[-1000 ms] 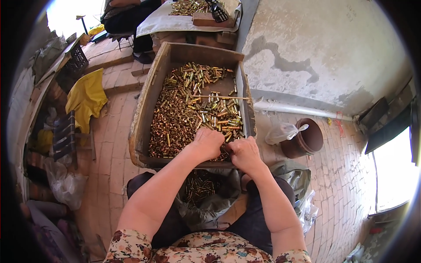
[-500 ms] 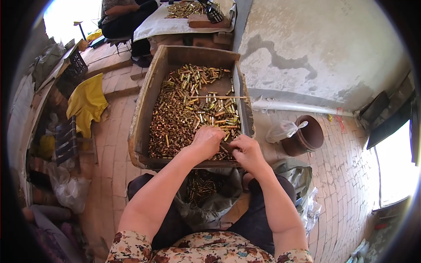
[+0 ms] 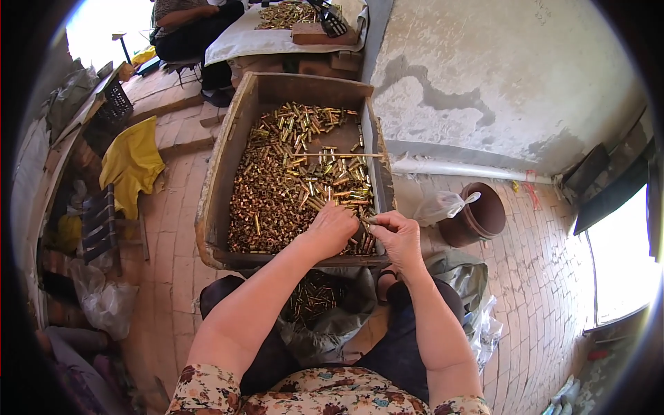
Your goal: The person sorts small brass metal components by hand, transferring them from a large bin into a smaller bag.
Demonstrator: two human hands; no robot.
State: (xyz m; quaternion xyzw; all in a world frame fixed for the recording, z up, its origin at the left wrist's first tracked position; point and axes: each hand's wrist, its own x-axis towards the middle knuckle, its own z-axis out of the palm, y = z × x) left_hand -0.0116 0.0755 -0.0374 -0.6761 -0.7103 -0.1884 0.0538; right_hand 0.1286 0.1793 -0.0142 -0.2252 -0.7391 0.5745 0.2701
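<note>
A deep wooden box (image 3: 220,162) stands before me, holding brass-coloured metal pieces. Short tube-like pieces (image 3: 266,200) heap on its left; longer bolt-like pieces (image 3: 349,176) lie on the right, where a thin stick (image 3: 335,155) crosses. Low over the near right part of the box, my left hand (image 3: 332,229) is closed, its fingertips partly hidden among the pieces. Close beside it, my right hand (image 3: 399,238) pinches a small metal piece between thumb and forefinger. Below the box's near edge, an open grey sack (image 3: 360,287) between my legs contains dark, slender metal pieces (image 3: 308,297).
A brown bucket (image 3: 484,214) and a knotted clear plastic bag (image 3: 443,205) are right of the box, near the wall. Yellow cloth (image 3: 131,166) hangs at left. Beyond the box, a person (image 3: 183,34) sits by a cloth-covered table (image 3: 228,47) bearing more metal pieces and a brick (image 3: 325,33).
My right hand's thumb and forefinger have come up into a visible pinch from a more curled, downward pose. My left hand has shifted slightly right relative to the box.
</note>
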